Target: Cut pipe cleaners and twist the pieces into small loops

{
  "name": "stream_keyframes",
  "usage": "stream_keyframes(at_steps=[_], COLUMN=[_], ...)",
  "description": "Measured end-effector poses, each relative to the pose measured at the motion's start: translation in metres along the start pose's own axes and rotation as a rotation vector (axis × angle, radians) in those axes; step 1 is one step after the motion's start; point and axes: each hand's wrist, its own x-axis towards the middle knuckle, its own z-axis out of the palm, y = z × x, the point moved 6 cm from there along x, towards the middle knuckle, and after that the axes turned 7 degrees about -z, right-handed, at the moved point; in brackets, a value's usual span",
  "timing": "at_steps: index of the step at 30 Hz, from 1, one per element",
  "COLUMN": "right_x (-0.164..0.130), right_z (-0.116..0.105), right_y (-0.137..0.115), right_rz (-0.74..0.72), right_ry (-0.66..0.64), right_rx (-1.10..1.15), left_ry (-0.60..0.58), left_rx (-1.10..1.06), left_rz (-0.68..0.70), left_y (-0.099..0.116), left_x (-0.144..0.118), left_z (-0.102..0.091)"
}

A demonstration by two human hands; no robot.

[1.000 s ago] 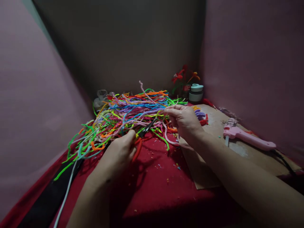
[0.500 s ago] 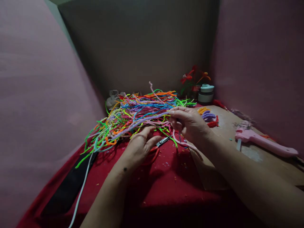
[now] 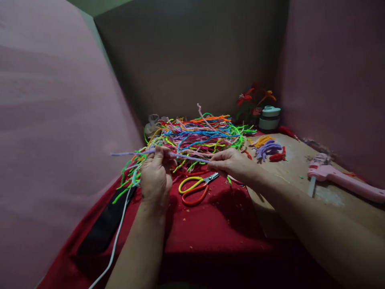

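Both hands pinch one lilac stem [image 3: 186, 157] stretched level between them: our left hand [image 3: 156, 174] grips it near its left third, the free end pointing to 9 o'clock, and our right hand [image 3: 230, 163] closes on the other end. At 12 o'clock of the hands we see the stem pile [image 3: 198, 132]; at 6 o'clock of the stem, scissors [image 3: 195, 186] on red cloth [image 3: 210, 228]. At 3 o'clock lies a glue gun [image 3: 343, 180].

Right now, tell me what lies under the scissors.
The scissors lie flat on the red cloth, among small scraps, in front of the pipe cleaner pile. The cloth shows through the handle loops. Whatever is beneath the cloth itself is covered.
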Motion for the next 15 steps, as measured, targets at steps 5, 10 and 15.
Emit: stream_keyframes(at_steps=[5,10,15], right_x=[0.004,0.002,-0.001], right_z=[-0.004,-0.001,0.012], right_y=[0.008,0.003,-0.003], right_rz=[0.037,-0.038,-0.210], right_ry=[0.001,-0.098,-0.217], right_rx=[0.013,-0.174,-0.458], left_ry=[0.047,0.060,0.036], left_rx=[-0.094,-0.181,-0.199], left_rz=[-0.098,-0.117,-0.103], left_y=[-0.003,-0.003,0.003], left_x=[0.010,0.018,0.021], left_z=[-0.010,-0.019,-0.023])
